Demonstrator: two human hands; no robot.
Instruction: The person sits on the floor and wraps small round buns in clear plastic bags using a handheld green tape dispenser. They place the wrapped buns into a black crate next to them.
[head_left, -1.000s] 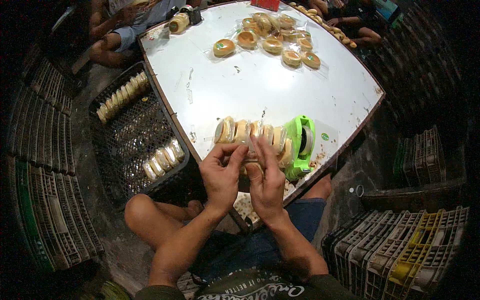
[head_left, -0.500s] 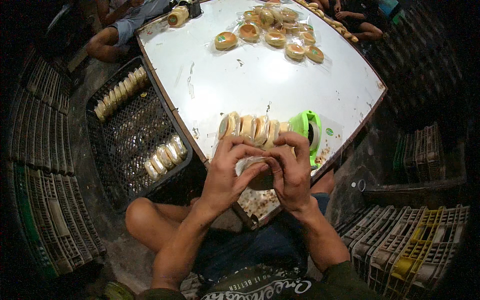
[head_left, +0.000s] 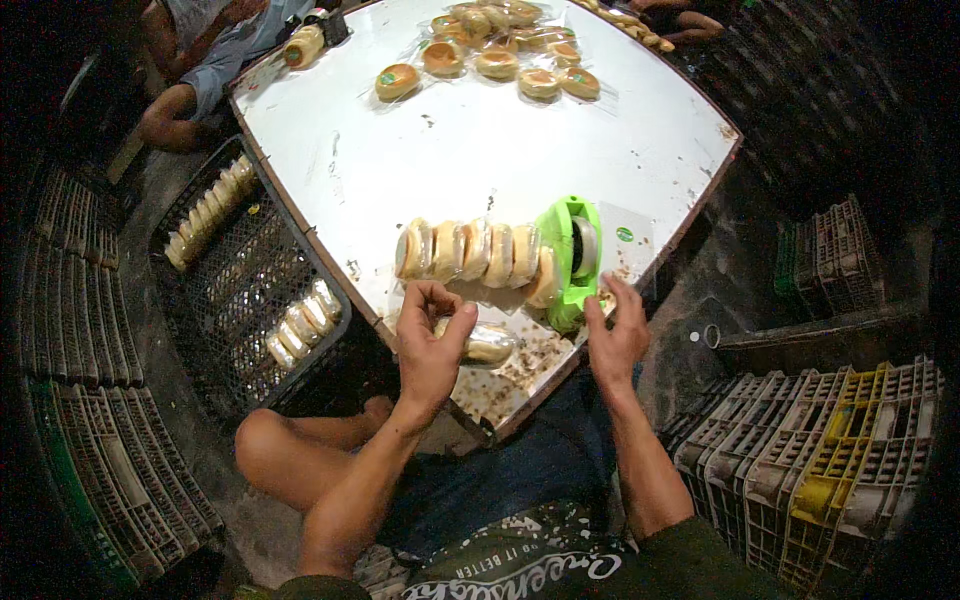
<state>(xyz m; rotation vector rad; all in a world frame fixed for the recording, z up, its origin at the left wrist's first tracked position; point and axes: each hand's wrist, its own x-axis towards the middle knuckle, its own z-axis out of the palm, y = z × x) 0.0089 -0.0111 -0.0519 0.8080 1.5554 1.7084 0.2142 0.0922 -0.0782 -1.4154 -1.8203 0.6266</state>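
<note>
I see left hand (head_left: 426,338) pinching wrapped bun (head_left: 490,343) | right hand (head_left: 617,338) part-open beside green tape dispenser (head_left: 562,268) | I'd hold the bun steady, draw tape (head_left: 589,245) straight

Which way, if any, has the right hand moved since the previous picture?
Yes, rightward: judged against the green tape dispenser, the right hand has passed from its lower left to its lower right.

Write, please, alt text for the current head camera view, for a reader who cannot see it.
A person's left hand holds a wrapped bun over the near corner of a white table, while the right hand is beside a green tape dispenser. A row of wrapped buns stands to its left; more buns lie farther away.
</note>
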